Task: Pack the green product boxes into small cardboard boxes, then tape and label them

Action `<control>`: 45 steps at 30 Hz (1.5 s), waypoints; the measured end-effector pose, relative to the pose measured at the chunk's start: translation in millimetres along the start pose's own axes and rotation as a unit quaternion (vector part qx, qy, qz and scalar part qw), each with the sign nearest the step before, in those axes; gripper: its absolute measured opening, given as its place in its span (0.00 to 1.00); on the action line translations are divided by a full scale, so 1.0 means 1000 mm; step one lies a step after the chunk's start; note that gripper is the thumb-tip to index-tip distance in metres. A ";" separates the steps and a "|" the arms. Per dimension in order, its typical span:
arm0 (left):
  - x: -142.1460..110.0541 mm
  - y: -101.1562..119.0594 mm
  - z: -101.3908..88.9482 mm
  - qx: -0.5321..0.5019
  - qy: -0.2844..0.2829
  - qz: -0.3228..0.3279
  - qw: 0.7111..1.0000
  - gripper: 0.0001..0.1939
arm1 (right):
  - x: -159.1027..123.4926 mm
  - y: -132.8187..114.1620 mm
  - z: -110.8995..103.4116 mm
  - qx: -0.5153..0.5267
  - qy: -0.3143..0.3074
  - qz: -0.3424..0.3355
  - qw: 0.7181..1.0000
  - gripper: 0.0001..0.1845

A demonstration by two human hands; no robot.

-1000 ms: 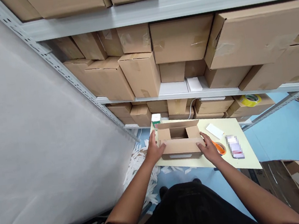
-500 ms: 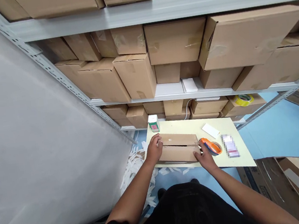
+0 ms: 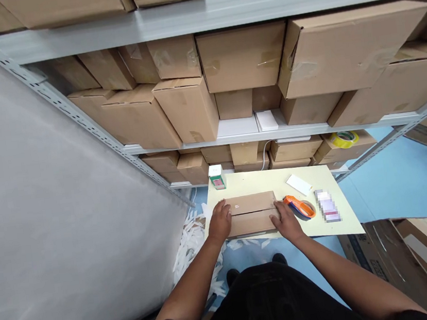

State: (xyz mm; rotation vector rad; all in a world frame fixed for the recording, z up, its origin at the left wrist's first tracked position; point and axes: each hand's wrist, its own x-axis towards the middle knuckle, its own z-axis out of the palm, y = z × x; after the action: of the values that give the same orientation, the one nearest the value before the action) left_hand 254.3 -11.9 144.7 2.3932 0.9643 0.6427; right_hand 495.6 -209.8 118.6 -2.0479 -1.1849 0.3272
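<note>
A small cardboard box (image 3: 253,222) lies on a pale yellow tabletop (image 3: 338,225), its two long top flaps folded down so that they meet at a narrow dark slit. My left hand (image 3: 220,222) grips its left end, fingers over the top edge. At the opposite end, my right hand (image 3: 286,222) holds the right side, with the thumb on the near flap. Just right of that hand rests an orange tape dispenser (image 3: 300,207) with a roll of tape on it.
A green and white carton (image 3: 217,177) stands at the table's back left. A white card (image 3: 298,185) and a blurred-out flat item (image 3: 327,205) lie on the right. Metal shelving (image 3: 180,19) full of cardboard boxes rises behind. White paper scraps (image 3: 187,246) litter the floor.
The box's top flaps, standing up at first, have been folded down shut. Both hands have stayed at its ends. The view has shifted slightly.
</note>
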 end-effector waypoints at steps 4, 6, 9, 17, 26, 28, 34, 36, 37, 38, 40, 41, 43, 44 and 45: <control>0.001 0.020 0.003 0.077 -0.035 0.018 0.996 0.17 | 0.000 0.001 0.000 -0.012 -0.008 -0.008 1.000 0.29; 0.000 0.027 0.007 0.090 -0.051 0.028 0.994 0.19 | 0.001 -0.001 0.000 -0.011 -0.006 -0.007 1.000 0.29; 0.000 0.029 0.012 0.082 -0.051 0.032 0.995 0.18 | 0.005 0.003 -0.006 0.014 -0.019 -0.005 1.000 0.29; 0.002 0.034 0.013 0.090 -0.051 0.028 0.994 0.18 | 0.002 0.101 -0.042 -0.157 -0.020 0.129 0.979 0.21; 0.001 0.056 0.025 0.107 -0.050 -0.002 0.993 0.21 | 0.022 0.130 -0.035 -0.212 -0.106 0.241 0.941 0.14; -0.002 0.054 0.026 0.111 -0.037 0.003 0.993 0.20 | 0.025 0.126 -0.048 -0.181 -0.098 0.254 0.945 0.18; -0.004 0.053 0.026 0.110 -0.038 0.024 0.993 0.14 | 0.037 0.071 -0.107 0.071 -0.058 0.252 0.963 0.24; -0.004 0.053 0.026 0.101 -0.039 0.020 0.994 0.13 | 0.044 0.028 -0.111 0.134 -0.056 0.216 0.966 0.27; -0.004 0.052 0.025 0.096 -0.038 0.014 0.995 0.13 | 0.048 0.004 -0.107 0.154 -0.073 0.189 0.967 0.28; -0.004 0.051 0.024 0.090 -0.037 0.006 0.995 0.13 | 0.051 -0.019 -0.099 0.165 -0.097 0.163 0.968 0.28; -0.004 0.048 0.021 0.069 -0.031 -0.012 0.997 0.15 | 0.057 -0.060 -0.074 0.183 -0.143 0.127 0.964 0.28; -0.004 0.047 0.019 0.054 -0.028 -0.019 0.998 0.15 | 0.059 -0.076 -0.059 0.186 -0.164 0.117 0.962 0.28; -0.004 0.043 0.012 0.002 -0.017 -0.032 0.999 0.15 | 0.060 -0.095 -0.032 0.185 -0.201 0.108 0.956 0.29; -0.004 0.041 0.009 -0.038 -0.009 -0.040 0.998 0.15 | 0.060 -0.099 -0.022 0.181 -0.213 0.108 0.954 0.29; -0.004 0.040 0.005 -0.087 0.001 -0.055 0.995 0.14 | 0.059 -0.101 -0.014 0.177 -0.223 0.109 0.952 0.29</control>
State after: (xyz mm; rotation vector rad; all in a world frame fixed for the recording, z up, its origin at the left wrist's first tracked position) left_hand 274.6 -41.6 162.8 2.1710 0.9917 0.6609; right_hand 470.9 -136.7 207.8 -1.8331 -1.0548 1.0774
